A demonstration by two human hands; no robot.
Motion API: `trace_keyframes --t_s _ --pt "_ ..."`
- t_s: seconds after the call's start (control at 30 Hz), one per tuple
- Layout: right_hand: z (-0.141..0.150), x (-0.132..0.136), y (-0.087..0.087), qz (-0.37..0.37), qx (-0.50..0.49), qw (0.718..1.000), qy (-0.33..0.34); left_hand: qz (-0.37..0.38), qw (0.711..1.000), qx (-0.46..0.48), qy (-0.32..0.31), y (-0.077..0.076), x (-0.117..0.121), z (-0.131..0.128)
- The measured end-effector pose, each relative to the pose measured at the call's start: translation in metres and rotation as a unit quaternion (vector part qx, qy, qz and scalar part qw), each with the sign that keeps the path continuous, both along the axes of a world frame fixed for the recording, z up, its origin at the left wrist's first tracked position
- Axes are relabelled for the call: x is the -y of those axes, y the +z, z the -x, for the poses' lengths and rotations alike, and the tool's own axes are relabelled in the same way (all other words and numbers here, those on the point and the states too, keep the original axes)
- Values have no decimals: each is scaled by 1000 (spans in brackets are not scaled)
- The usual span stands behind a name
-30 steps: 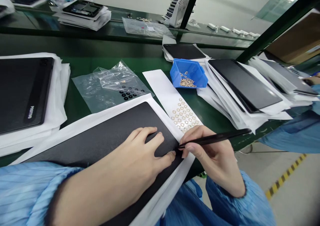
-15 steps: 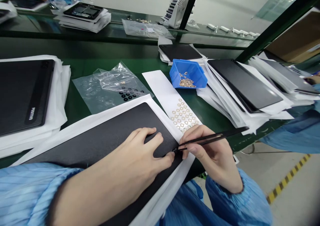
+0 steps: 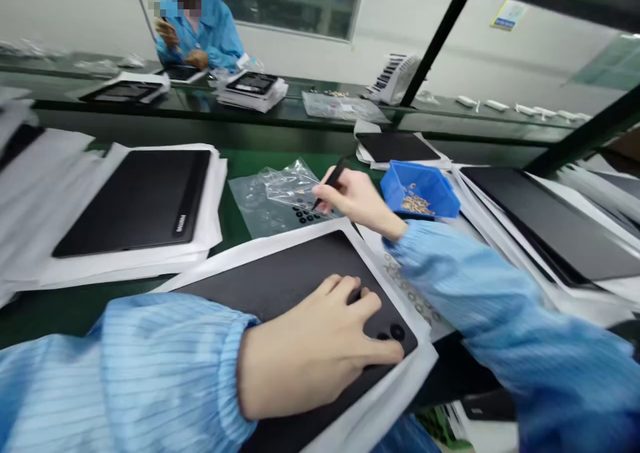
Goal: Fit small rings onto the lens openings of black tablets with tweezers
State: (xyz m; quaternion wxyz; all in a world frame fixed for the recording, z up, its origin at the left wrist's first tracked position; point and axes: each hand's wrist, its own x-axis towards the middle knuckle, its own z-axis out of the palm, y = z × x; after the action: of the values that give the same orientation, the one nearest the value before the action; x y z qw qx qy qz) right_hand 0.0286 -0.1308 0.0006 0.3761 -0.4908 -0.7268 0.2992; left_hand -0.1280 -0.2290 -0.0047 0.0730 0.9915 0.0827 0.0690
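Note:
My left hand [image 3: 320, 339] lies with fingers spread on a black tablet back cover [image 3: 280, 286], its thumb beside the round camera holes at the corner. White sheeting [image 3: 220, 266] sticks out from under the cover. My right hand [image 3: 357, 196] is closed round black tweezers [image 3: 333, 179], tips pointing down at several small black rings [image 3: 303, 214] on a transparent plastic bag [image 3: 265, 199]. Whether the tips grip a ring, I cannot tell. Under my right sleeve, a white strip [image 3: 373, 238] carries several pale rings, partly hidden.
A blue bin [image 3: 420, 189] holds many small pale rings. Stacked black covers with white sheets stand at left [image 3: 135, 199] and right [image 3: 555, 219]. A glass shelf [image 3: 310, 116] runs along the back, with a dark post [image 3: 435, 46]. Behind it sits a person in blue [image 3: 220, 29].
My right hand has moved with the tweezers from the cover's corner, away from me and left, to the black rings on the bag. My left hand stays on the cover. The view has shifted left.

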Motion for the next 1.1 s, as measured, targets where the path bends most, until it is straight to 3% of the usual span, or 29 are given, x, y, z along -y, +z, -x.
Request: trace_keyframes --t_s 0.07,0.13,0.27,0.37,0.57,0.67,0.8,0.97,1.1 --pt "23 -39 -13 5 48 999 24 -2 1000 0 1 1 0 1" --pt "39 -60 -25 -8 88 995 44 -9 1000 4 4 1 0 1" --pt "48 -67 -37 -19 117 989 90 -21 1000 6 15 -1 -2 2" --pt "42 -64 -31 -9 123 986 112 -18 1000 -6 14 1 -2 -1" --pt "7 -48 5 10 155 981 118 26 999 -19 19 5 -13 5" --pt "-16 -30 14 37 195 970 142 65 989 35 126 -2 -35 20" --pt "-35 -14 12 34 218 967 131 43 944 87 315 -15 -64 37" --pt "-40 -16 4 80 246 954 149 26 926 43 374 -18 -66 36" --pt "-39 -21 4 51 224 962 151 26 920 14 390 -8 -62 30"
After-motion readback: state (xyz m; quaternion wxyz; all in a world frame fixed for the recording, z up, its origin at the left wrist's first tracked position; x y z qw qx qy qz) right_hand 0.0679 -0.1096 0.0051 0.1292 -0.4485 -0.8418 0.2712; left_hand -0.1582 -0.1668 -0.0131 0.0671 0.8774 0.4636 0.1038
